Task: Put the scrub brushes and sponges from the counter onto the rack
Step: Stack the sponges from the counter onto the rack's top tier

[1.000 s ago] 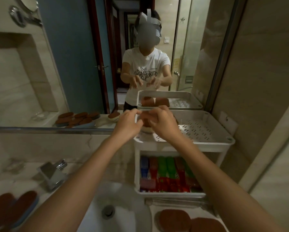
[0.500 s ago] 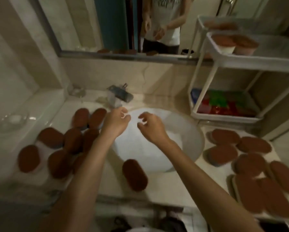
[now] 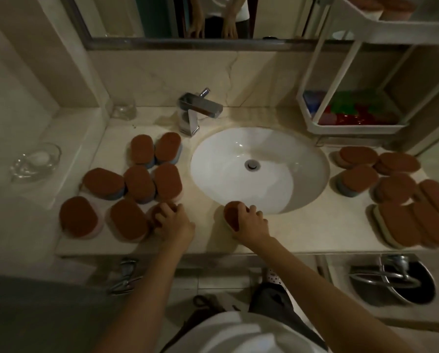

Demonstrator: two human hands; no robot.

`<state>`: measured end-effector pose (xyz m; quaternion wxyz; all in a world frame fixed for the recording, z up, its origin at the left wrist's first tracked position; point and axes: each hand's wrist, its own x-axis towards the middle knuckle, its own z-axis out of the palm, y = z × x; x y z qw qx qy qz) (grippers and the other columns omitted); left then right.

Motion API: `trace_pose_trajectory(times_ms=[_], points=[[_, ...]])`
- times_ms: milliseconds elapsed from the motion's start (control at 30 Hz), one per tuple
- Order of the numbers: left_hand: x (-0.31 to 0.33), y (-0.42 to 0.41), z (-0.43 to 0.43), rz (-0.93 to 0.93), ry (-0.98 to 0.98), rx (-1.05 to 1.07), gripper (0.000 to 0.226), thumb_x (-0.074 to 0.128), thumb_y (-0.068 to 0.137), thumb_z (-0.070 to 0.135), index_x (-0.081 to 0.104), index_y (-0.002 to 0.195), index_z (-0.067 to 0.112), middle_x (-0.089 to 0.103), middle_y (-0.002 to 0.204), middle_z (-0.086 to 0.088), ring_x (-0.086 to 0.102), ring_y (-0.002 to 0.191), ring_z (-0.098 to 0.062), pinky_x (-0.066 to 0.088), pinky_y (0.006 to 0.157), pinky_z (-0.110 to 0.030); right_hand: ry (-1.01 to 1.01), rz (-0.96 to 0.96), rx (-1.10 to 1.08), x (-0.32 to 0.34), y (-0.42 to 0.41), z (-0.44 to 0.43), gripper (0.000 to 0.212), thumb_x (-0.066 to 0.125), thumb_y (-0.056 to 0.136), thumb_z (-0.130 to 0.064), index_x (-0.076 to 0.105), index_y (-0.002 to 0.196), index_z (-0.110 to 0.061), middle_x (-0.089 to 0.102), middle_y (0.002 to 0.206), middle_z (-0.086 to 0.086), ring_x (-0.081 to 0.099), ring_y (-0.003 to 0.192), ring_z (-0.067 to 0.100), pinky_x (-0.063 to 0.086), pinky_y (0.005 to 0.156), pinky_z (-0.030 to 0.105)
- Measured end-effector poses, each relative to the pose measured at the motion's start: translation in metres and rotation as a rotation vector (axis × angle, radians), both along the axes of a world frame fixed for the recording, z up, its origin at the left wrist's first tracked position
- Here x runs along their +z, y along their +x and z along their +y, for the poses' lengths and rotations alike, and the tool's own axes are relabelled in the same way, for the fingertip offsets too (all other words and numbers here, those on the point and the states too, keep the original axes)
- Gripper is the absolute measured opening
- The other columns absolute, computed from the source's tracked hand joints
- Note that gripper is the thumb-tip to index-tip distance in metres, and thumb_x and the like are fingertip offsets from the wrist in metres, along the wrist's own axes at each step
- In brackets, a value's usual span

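Marble counter [image 3: 208, 239] fills mid-frame, sponges [image 3: 139, 182] massed either side of the basin [image 3: 238, 149]. Our left hand [image 3: 174, 221] curls round one sponge [image 3: 160, 211] left of centre; our right hand [image 3: 251, 222] grips a second sponge [image 3: 231, 214] at centre. Light, squashy, we judge: pinch the long sides.

Pale marble surface [image 3: 302, 230] carrying white round basin [image 3: 259, 169] sunk in middle. Chrome faucet [image 3: 195, 110] standing behind basin. Left cluster of brown-topped scrub pads [image 3: 139, 182] lying packed together, front pad [image 3: 160, 212] lying at its near edge. Lone pad [image 3: 230, 214] lying at basin's front rim. Right cluster [image 3: 396, 189] lying overlapped. White rack [image 3: 350, 128] standing at right rear; glass tumbler [image 3: 123, 108] standing at left rear.
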<state>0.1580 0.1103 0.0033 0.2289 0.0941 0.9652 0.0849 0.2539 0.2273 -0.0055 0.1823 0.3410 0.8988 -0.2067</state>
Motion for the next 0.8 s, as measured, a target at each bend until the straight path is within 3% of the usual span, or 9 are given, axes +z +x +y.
trace_pose_trajectory(times_ms=[100,267,400,700,800], points=[[-0.002,0.007,-0.005,0.085,0.064,-0.013,0.043,0.050,0.091,0.014,0.040,0.132,0.024,0.016,0.146,-0.013,0.022,0.131,-0.038,0.031,0.104,-0.047,0.010,0.021,0.013,-0.002,0.000,-0.002,0.073,0.064,0.083,-0.024,0.021,0.141,-0.012,0.036,0.136,0.018,0.040,0.124,0.036,0.040,0.101,0.045],[-0.006,0.017,-0.011,0.015,0.173,0.114,0.090,0.069,0.080,0.020,0.012,0.148,0.036,-0.009,0.156,-0.013,0.003,0.142,-0.041,0.021,0.113,-0.049,-0.038,0.117,-0.033,-0.006,0.001,-0.002,0.069,0.065,0.083,-0.031,0.026,0.137,-0.012,0.043,0.132,0.016,0.046,0.120,0.033,0.046,0.098,0.043],[0.006,0.020,-0.002,-0.039,0.290,0.171,0.101,0.071,0.077,0.024,0.001,0.148,0.038,0.008,0.154,-0.020,0.013,0.141,-0.042,0.019,0.113,-0.052,-0.027,0.216,-0.075,0.004,0.003,0.010,0.068,0.066,0.081,-0.034,0.030,0.134,-0.010,0.047,0.129,0.016,0.050,0.115,0.032,0.049,0.095,0.041],[0.101,0.022,0.106,0.139,0.482,-0.075,0.087,0.070,0.073,0.032,0.020,0.145,0.027,0.022,0.146,-0.013,0.024,0.134,-0.035,0.024,0.111,-0.044,0.082,0.595,-0.262,0.101,0.009,0.100,0.059,0.069,0.078,-0.035,0.042,0.125,-0.012,0.058,0.115,0.013,0.059,0.100,0.030,0.048,0.080,0.034],[0.134,0.028,0.159,0.180,0.574,-0.170,0.088,0.070,0.071,0.030,0.021,0.144,0.026,0.026,0.144,-0.010,0.028,0.131,-0.033,0.029,0.107,-0.043,0.130,0.739,-0.307,0.144,0.025,0.149,0.037,0.071,0.076,-0.027,0.046,0.099,-0.014,0.063,0.098,0.014,0.061,0.087,0.030,0.046,0.069,0.034]])
